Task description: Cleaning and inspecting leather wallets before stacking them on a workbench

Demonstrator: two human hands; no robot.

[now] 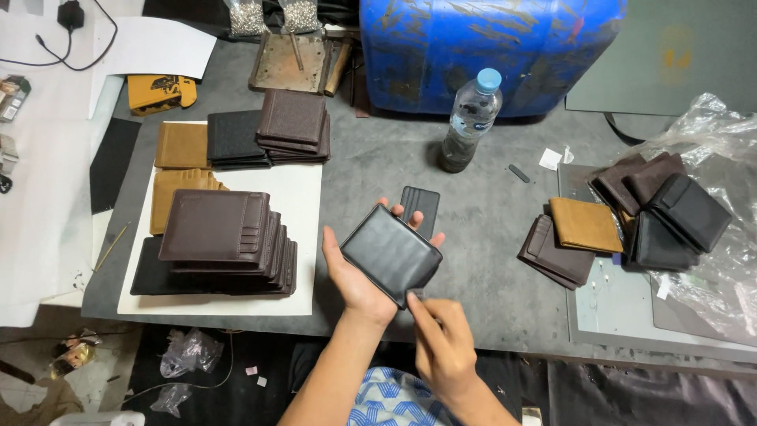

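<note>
Two hands met over the near edge of the grey bench (pixel 473 229). The left hand (pixel 356 276) lay palm up with its fingers (pixel 398 211) spread wide under a closed black leather wallet (pixel 392 253), which rested tilted across the palm. The right hand (pixel 441 347) came in from below, thumb and forefinger pinched narrow at the wallet's lower corner; whether they gripped the edge or only touched it could not be told.

Just behind the wallet, partly hidden by it, a black card-slot panel (pixel 422 207) lay flat on the bench. To the left, a stepped stack of dark brown wallets (pixel 225 237) sat on a white sheet (pixel 303 197), with tan pieces (pixel 177 189) showing behind it. To the right, a tan wallet (pixel 585 225) rested on a few brown ones (pixel 552 256), and beside them black and brown wallets (pixel 670 213) were heaped against a clear plastic bag (pixel 725 158).

Farther back stood a plastic water bottle (pixel 471 122) with a blue cap, in the middle of the bench. At the left rear lay more stacks of brown, black and tan wallets (pixel 272 130). Beyond the bottle a scuffed blue drum (pixel 481 47) closed off the far side.
</note>
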